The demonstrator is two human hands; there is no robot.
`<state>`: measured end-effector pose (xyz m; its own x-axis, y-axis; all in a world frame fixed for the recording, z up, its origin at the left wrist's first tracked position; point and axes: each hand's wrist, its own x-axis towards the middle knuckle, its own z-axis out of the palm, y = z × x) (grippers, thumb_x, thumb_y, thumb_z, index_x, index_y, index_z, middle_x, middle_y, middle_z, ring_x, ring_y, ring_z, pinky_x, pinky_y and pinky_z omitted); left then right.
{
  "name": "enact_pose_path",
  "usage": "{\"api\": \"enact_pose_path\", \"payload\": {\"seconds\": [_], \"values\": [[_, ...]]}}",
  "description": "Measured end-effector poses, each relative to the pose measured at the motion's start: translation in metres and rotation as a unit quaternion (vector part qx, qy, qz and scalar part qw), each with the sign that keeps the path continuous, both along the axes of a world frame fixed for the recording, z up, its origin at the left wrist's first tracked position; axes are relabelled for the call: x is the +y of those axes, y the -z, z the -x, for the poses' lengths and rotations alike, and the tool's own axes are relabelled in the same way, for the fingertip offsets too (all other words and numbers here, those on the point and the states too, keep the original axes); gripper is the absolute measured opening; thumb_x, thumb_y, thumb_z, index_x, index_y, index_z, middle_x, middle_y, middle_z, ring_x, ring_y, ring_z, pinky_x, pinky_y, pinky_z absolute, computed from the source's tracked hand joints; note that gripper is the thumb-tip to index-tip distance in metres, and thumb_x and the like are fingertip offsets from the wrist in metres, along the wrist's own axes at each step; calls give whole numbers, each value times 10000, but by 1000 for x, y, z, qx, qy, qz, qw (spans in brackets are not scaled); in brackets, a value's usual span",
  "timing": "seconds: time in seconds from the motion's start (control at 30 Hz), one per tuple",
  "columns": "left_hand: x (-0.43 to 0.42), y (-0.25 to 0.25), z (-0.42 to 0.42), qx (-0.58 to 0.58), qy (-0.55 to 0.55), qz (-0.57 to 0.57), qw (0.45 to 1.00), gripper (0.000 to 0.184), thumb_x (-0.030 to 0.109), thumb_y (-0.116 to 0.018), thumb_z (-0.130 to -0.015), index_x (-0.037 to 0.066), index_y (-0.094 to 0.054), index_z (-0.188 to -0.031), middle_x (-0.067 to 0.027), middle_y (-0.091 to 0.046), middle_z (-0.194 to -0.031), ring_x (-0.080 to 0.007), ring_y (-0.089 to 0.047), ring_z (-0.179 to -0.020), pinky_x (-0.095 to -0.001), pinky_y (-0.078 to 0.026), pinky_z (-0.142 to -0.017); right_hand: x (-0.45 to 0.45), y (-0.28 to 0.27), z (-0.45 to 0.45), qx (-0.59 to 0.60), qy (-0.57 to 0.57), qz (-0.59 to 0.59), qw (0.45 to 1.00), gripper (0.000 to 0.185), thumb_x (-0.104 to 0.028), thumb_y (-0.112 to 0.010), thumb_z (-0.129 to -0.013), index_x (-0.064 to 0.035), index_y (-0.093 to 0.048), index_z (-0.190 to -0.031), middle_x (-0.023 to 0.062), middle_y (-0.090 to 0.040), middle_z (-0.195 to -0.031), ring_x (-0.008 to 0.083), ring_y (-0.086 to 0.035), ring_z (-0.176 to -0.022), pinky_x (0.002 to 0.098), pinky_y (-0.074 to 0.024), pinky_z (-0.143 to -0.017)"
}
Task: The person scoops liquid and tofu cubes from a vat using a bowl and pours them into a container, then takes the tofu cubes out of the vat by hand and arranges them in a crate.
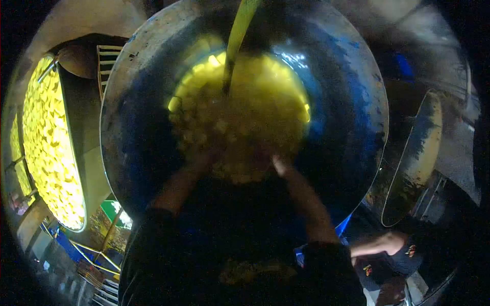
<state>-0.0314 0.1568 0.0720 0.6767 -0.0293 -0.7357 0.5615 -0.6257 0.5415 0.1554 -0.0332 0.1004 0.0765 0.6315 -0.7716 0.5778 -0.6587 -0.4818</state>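
Observation:
A wide, deep metal pan (122,137) fills the middle of the head view. Yellow chunks (255,117) lie in its bottom, brightly lit along the far edge and dim towards me. Both my arms reach down into it. My left hand (214,152) is at the near left part of the chunks, dark and smeared. Close by on the right, my right hand (269,155) is at the chunks too, with a lit patch near the wrist. Shadow and blur hide the fingers of both hands. A long flat yellow-green pole (240,33) slants down into the pan from the top, away from my hands.
On the left stands a large round tray (75,168) heaped with bright yellow pieces. Another big shallow pan (426,137) leans on its side at the right. Another person's bare arm or leg (380,244) shows at the lower right. A yellow-railed frame (94,257) stands lower left.

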Motion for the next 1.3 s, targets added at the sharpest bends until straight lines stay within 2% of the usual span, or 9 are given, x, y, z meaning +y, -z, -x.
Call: {"api": "enact_pose_path", "payload": {"seconds": [0.37,0.53,0.7,0.8,0.9,0.97,1.13,1.23,1.3], "values": [[43,-15,-7,-99,-158,276,943,543,236,-668,-861,100,-447,-1337,-124,-494,-1318,-251,-453,-1255,-421,-414,-1026,87,78,-82,-176,14,-162,971,488,-383,-652,-823,-76,-588,-1196,173,-578,-1217,352,-583,-1058,447,-456,-959],[42,-20,-16,-178,-209,152,950,646,199,-717,-832,101,-398,-1385,-139,-480,-1324,-265,-454,-1257,-420,-407,-1037,50,156,-73,-20,183,-268,946,548,-308,-652,-848,-57,-495,-1310,179,-552,-1268,319,-571,-1115,415,-439,-997],[18,38,-27,-258,-482,258,797,592,242,-664,-828,53,-420,-1333,-165,-500,-1271,-291,-518,-1165,-436,-444,-1002,63,17,-66,165,343,-133,915,646,-159,-653,-872,-6,-322,-1406,215,-517,-1306,331,-565,-1145,426,-429,-1012],[18,42,-40,-288,-605,344,657,556,414,-519,-913,27,-441,-1304,-176,-511,-1257,-316,-541,-1123,-460,-467,-977,70,34,-50,422,620,-47,660,756,-125,-685,-849,-9,-225,-1437,206,-534,-1296,308,-580,-1132,424,-440,-1003],[22,120,-44,-226,-697,571,372,608,507,-318,-958,7,-477,-1266,-188,-539,-1218,-336,-552,-1096,-482,-487,-934,86,18,-18,507,448,-323,662,563,-285,-727,-825,10,-506,-1251,223,-582,-1176,305,-574,-1084,419,-435,-996],[17,122,-50,-168,-718,580,346,576,485,-334,-966,9,-490,-1252,-177,-552,-1202,-324,-557,-1086,-472,-492,-917,117,-36,-11,95,266,-238,929,738,-297,-747,-800,21,-379,-1355,241,-508,-1280,324,-508,-1178,418,-398,-1035],[0,89,-73,-133,-744,575,315,511,441,-358,-969,15,-514,-1206,-157,-575,-1146,-299,-568,-1040,-442,-498,-877,133,-46,25,-134,240,-316,908,493,-185,-733,-793,9,-523,-1195,193,-552,-1187,326,-585,-1030,416,-467,-916],[-6,69,-80,-174,-753,554,309,479,420,-367,-966,18,-526,-1173,-146,-585,-1107,-284,-575,-1003,-422,-500,-854,147,-95,19,99,302,-280,906,531,-195,-684,-839,32,-470,-1268,238,-528,-1244,375,-561,-1086,442,-449,-946],[-12,55,-83,-195,-756,546,304,458,406,-372,-963,20,-533,-1151,-139,-592,-1081,-275,-579,-978,-409,-500,-838,144,-66,23,13,268,-302,915,592,-218,-668,-855,39,-406,-1319,256,-488,-1291,380,-501,-1167,452,-413,-984]]}}
